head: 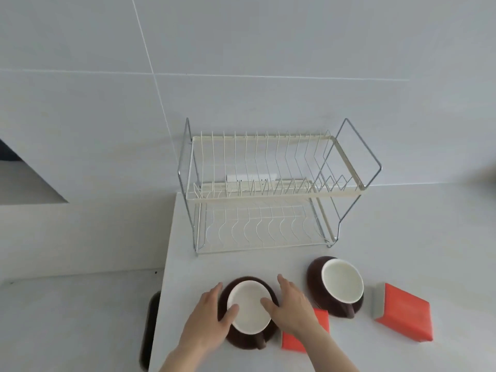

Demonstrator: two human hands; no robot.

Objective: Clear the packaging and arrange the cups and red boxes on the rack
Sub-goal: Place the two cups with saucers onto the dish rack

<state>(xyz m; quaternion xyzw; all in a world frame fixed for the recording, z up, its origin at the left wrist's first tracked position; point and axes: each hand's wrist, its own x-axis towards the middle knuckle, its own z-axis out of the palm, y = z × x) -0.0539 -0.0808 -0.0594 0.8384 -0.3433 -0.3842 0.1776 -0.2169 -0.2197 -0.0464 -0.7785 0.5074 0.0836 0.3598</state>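
Observation:
A brown cup [248,342] with a white inside sits near the table's front edge. My left hand [212,318] and my right hand [290,307] clasp it from both sides, thumbs over the rim. A second brown cup [336,287] stands to the right, untouched. One red box [404,312] lies at the far right, and another red box [292,342] is partly hidden under my right wrist. The two-tier wire rack [268,196] stands behind the cups with nothing on it.
The white table [402,237] ends at a left edge close to the near cup. A dark object [149,331] sits below that edge on the left. A tiled wall rises right behind the rack.

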